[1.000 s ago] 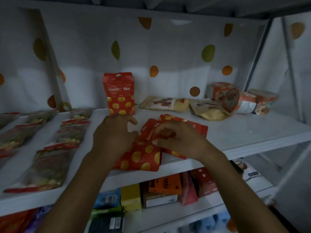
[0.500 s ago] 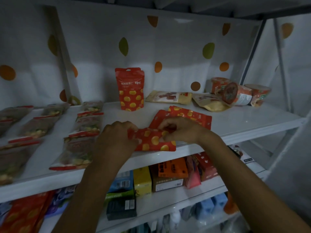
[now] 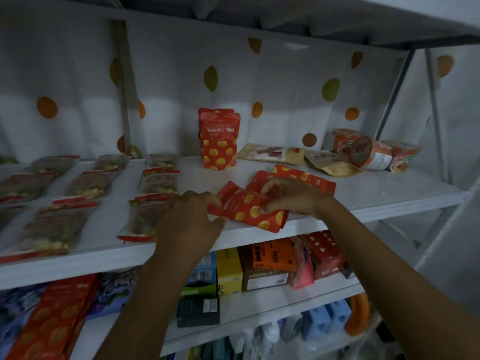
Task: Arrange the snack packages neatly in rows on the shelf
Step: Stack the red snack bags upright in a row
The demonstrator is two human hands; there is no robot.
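Observation:
A red pouch with yellow dots [image 3: 253, 211] lies at the front edge of the white shelf [image 3: 389, 193]. My left hand [image 3: 188, 219] pinches its left end, and my right hand [image 3: 291, 194] grips its upper right part. More red dotted pouches [image 3: 309, 179] lie flat behind it, partly hidden by my right hand. One red dotted pouch [image 3: 219, 139] stands upright near the back wall. Clear packs of mixed snacks [image 3: 155, 183] lie in rows on the left of the shelf.
Beige flat pouches [image 3: 272, 153] and tipped round cups [image 3: 368, 152] lie at the back right. The lower shelf holds boxes, among them a yellow box [image 3: 228, 271] and an orange box [image 3: 272, 255]. A grey upright post [image 3: 436, 113] bounds the right side.
Both hands have taken the front red pouch off the pile and turned it lengthwise along the shelf's front edge. The camera has shifted a little to the left.

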